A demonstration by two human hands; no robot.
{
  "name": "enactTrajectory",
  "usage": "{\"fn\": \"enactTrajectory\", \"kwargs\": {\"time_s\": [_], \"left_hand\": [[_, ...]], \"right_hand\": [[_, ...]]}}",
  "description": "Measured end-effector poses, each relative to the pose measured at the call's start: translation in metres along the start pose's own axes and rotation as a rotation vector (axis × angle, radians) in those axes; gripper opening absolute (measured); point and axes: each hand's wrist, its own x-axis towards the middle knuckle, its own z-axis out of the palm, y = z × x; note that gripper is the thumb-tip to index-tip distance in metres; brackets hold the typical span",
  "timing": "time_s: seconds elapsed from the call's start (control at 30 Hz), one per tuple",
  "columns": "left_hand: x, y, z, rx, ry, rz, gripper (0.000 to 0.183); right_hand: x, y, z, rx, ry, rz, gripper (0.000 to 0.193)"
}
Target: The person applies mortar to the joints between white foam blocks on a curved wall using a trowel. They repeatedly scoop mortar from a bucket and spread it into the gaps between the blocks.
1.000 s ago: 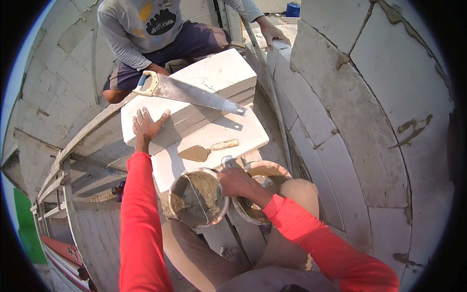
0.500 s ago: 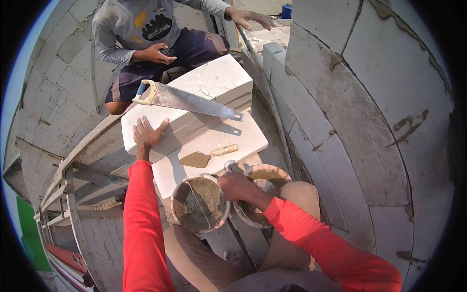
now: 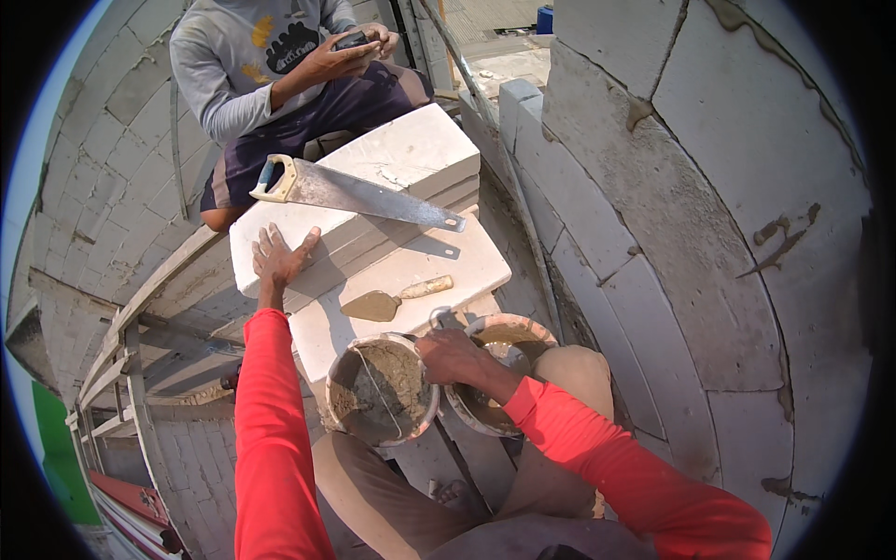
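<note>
My left hand point(image 3: 278, 257) lies spread on the near left end of the upper white block point(image 3: 411, 140), with its fingers apart. Across that block rests a hand saw point(image 3: 364, 194) with a pale and blue handle. On the lower white block point(image 3: 471, 266) lies a pointed trowel point(image 3: 378, 304) with a worn handle. My right hand point(image 3: 448, 357) is closed at the rim between a bucket of grey mortar point(image 3: 381, 392) and a second bucket point(image 3: 467, 397) with wet mix. A grey metal loop point(image 3: 441, 318) shows just beyond its fingers; what they grip is hidden.
Opposite me, a person in a grey shirt point(image 3: 219, 98) sits behind the blocks, holding a small dark object point(image 3: 351, 40). A white block wall point(image 3: 644, 224) rises close on my right. To the left runs a wooden frame point(image 3: 140, 373). My knees flank the buckets.
The other person's outstretched hand has come in to join the hand around the dark object, now raised higher. My hands, the saw and the trowel keep their places.
</note>
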Motion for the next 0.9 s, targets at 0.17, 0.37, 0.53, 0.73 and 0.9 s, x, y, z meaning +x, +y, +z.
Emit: {"fn": "enactTrajectory", "kwargs": {"time_s": [0.17,0.37,0.53,0.73,0.9], "left_hand": [[0.001,-0.001,0.0,-0.045,0.002,0.009,0.145],[-0.001,-0.002,-0.001,-0.044,0.015,0.016,0.143],[-0.002,0.001,-0.002,-0.021,0.016,0.012,0.142],[-0.003,0.001,-0.002,-0.025,0.026,0.014,0.142],[-0.003,0.001,-0.002,-0.022,0.027,0.014,0.141]], "right_hand": [[-0.001,-0.003,-0.003,-0.002,-0.022,0.005,0.028],[-0.002,-0.002,-0.001,-0.03,0.037,-0.021,0.025],[-0.002,0.001,0.004,-0.033,0.055,-0.036,0.026],[-0.002,0.002,0.007,-0.036,0.062,-0.038,0.026],[-0.001,0.003,0.009,-0.032,0.083,-0.056,0.025]]}}
